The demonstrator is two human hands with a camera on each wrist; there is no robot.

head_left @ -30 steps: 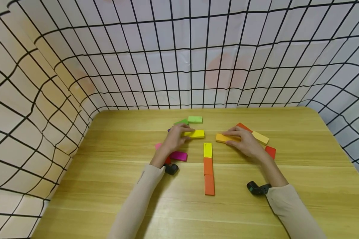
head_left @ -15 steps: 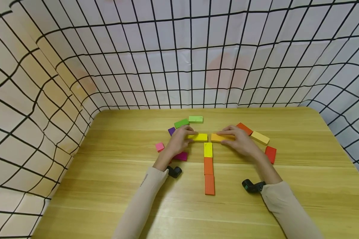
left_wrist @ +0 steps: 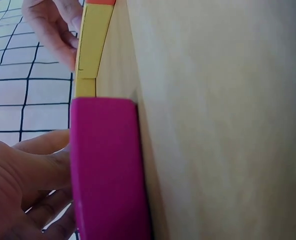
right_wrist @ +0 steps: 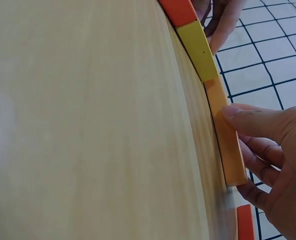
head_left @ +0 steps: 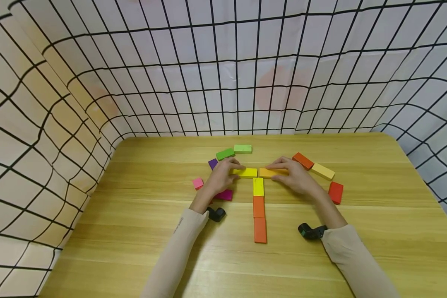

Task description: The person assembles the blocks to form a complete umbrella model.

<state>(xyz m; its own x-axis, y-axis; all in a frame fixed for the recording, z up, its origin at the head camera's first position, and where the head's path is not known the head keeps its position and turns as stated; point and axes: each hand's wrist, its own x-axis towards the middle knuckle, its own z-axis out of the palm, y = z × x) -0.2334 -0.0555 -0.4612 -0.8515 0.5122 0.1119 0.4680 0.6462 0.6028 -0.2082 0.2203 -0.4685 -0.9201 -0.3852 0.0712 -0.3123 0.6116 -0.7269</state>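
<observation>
My left hand (head_left: 220, 177) pinches a yellow block (head_left: 251, 173) between thumb and fingers, flat on the table. My right hand (head_left: 297, 176) grips a light-orange block (head_left: 265, 173) by its long sides; the right wrist view also shows its thumb and fingers on that block. These two blocks lie nearly end to end, a thin gap between them. They form a crossbar at the far end of a column: a bright yellow block (head_left: 258, 187), an orange block (head_left: 258, 207) and a red-orange block (head_left: 260, 230). In the left wrist view, a magenta block (left_wrist: 108, 170) hides part of the left fingers.
Around the left hand lie two green blocks (head_left: 225, 154), a purple block (head_left: 213, 164) and a pink block (head_left: 198, 183). Beyond the right hand are an orange-red block (head_left: 303, 161), a cream block (head_left: 323, 171) and a red block (head_left: 335, 193). White grid-patterned cloth walls border the wooden table (head_left: 223, 265).
The yellow block has slid right and slightly nearer, and the light-orange block left, each with its hand. Their ends now almost meet above the column.
</observation>
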